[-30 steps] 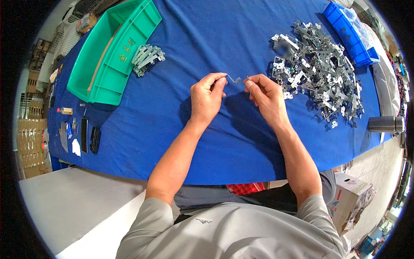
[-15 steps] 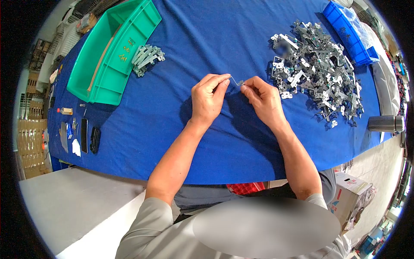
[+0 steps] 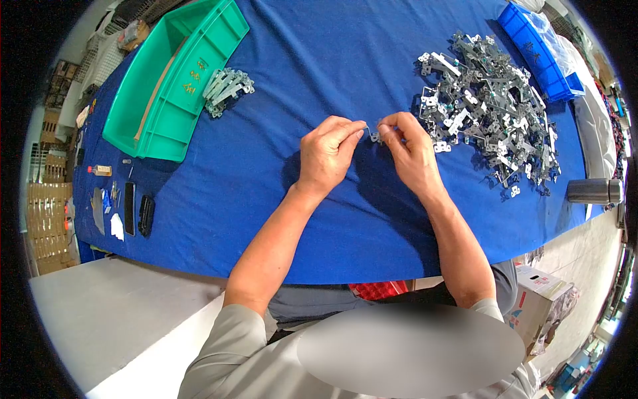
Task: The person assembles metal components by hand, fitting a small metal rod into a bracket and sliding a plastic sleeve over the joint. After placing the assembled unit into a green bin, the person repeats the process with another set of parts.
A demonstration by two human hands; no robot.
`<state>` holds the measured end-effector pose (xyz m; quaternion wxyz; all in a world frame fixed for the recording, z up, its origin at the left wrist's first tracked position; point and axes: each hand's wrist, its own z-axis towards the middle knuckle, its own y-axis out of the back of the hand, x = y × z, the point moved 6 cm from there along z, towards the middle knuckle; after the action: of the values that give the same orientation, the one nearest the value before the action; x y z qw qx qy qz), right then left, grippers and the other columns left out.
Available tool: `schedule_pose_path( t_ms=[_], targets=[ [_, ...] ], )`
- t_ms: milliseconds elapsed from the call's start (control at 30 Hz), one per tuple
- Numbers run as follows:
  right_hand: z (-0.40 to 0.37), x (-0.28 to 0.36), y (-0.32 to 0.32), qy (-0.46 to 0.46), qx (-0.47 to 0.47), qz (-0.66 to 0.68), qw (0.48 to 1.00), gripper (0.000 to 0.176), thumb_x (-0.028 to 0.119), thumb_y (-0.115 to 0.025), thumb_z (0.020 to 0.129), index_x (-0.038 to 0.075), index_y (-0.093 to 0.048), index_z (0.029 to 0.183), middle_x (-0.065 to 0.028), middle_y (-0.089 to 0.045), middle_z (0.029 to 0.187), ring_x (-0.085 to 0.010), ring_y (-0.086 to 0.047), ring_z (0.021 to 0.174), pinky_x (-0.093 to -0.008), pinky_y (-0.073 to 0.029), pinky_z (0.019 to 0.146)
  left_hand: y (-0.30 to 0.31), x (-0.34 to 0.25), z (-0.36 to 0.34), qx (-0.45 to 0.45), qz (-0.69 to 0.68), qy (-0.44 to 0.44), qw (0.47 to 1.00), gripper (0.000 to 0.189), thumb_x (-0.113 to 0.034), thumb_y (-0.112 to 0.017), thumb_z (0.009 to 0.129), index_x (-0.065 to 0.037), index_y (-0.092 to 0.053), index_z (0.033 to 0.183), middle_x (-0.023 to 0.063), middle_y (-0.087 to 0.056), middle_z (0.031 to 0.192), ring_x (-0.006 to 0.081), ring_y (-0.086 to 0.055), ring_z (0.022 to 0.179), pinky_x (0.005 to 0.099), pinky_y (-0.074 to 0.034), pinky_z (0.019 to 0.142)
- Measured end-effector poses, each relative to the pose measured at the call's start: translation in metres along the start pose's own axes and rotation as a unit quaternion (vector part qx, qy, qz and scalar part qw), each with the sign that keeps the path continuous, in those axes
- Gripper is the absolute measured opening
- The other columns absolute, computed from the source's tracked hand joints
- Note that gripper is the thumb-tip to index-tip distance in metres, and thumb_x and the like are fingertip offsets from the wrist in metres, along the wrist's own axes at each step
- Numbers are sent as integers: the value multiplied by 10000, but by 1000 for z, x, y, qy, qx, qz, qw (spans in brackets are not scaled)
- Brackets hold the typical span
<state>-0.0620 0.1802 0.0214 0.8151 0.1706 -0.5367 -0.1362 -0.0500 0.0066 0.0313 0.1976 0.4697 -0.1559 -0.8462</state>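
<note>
My left hand (image 3: 327,154) is closed, its thumb and forefinger pinching one end of a small bent metal bracket (image 3: 374,137). My right hand (image 3: 413,151) is closed at the bracket's other end, and its fingers hide part of the piece. Both hands hover over the blue cloth in the middle. A big heap of similar metal brackets (image 3: 488,110) lies to the right of my right hand. Further left, a small neat stack of brackets (image 3: 227,91) rests against the green bin.
The green bin (image 3: 189,126) stands at the left and a blue bin (image 3: 539,53) with plastic film at the far right. A metal flask (image 3: 593,191) lies at the right edge. A phone (image 3: 129,209) and a black case (image 3: 147,215) lie at the left.
Both hands have shifted slightly, the left one to the right, bringing the fingertips closer together. The bracket has turned between them. The heap and the stack look the same.
</note>
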Motion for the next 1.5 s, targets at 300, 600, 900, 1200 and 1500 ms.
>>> schedule_pose_path(
  t_ms=[300, 600, 900, 1200, 1500],
  targets=[
    [-6, -7, -11, -192, 77, 208, 956, 155, 172, -567, 1058, 29, -617, 1029, -29, -669, 823, -64, -583, 655, -234, -454, 544, 0, 31, -6, -33, -132, 209, 968, 173, -134, -667, 1000, -29, -743, 1114, 43, -744, 879, 54, -641, 643, 220, -507, 527],
    [-6, 2, -13, -159, 112, 148, 970, 152, 150, -612, 1027, 0, -628, 1030, -49, -688, 830, -98, -618, 681, -281, -498, 598, 0, 26, -5, -31, -95, 164, 981, 166, -121, -676, 991, -25, -750, 1104, 46, -750, 862, 59, -642, 634, 225, -515, 530],
    [-5, -8, -6, -157, 92, 64, 981, 159, 137, -668, 979, -10, -660, 1037, -74, -689, 766, -119, -639, 655, -296, -510, 601, 8, 4, 1, -53, -13, 26, 998, 129, -32, -722, 917, -3, -772, 1032, 97, -743, 906, 135, -683, 759, 273, -535, 673],
    [-6, -12, -9, -160, 58, 108, 979, 169, 129, -682, 962, -9, -663, 1059, -95, -681, 767, -136, -631, 643, -305, -497, 592, 6, 4, 1, -49, 0, 17, 999, 124, -22, -735, 901, -6, -773, 1018, 115, -746, 926, 180, -712, 786, 297, -553, 697],
    [-2, -1, 0, -74, 17, 35, 997, 158, 142, -674, 977, 4, -662, 1053, -52, -639, 826, -129, -584, 745, -293, -481, 655, 1, -2, 1, -13, 9, -24, 1000, 127, -24, -733, 891, -18, -778, 1010, 116, -744, 908, 209, -721, 784, 317, -562, 688]
  ],
)
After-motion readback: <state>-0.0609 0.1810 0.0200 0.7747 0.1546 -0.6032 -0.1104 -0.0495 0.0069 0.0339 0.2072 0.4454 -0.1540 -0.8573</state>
